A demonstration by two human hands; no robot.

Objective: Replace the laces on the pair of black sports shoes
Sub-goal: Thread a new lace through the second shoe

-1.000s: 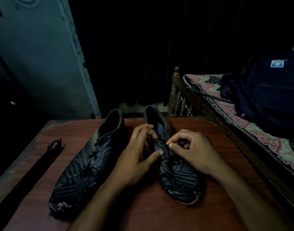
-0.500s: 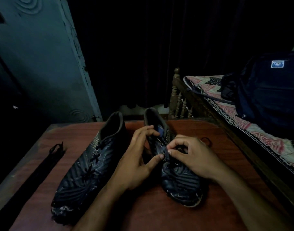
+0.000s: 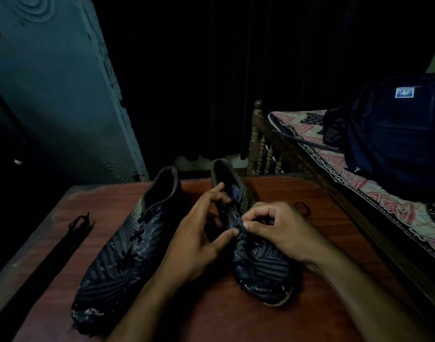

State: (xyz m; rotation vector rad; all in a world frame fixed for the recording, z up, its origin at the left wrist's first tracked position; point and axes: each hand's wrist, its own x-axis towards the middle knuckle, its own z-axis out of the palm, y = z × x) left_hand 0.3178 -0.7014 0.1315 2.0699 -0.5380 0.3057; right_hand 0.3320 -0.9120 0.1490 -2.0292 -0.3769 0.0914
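Observation:
Two black sports shoes stand side by side on a reddish wooden table (image 3: 236, 322), toes toward me. The left shoe (image 3: 122, 253) is laced with a black lace. My left hand (image 3: 199, 240) holds the eyelet flap of the right shoe (image 3: 258, 267), thumb and fingers on either side of it. My right hand (image 3: 275, 230) pinches the black lace at an eyelet in the middle of that shoe. Its upper eyelets look bare. A loose black lace (image 3: 63, 245) lies stretched along the table's left side.
A bed with a patterned cover (image 3: 384, 201) and a wooden frame stands right of the table. A dark backpack (image 3: 394, 134) lies on it. A blue-grey wall (image 3: 51, 95) rises at the left. A dark loop (image 3: 301, 208) lies on the table beyond my right hand.
Both hands have stayed on the right shoe. My right hand's fingers have shifted slightly along the eyelets while pinching the lace. The view has dipped a little.

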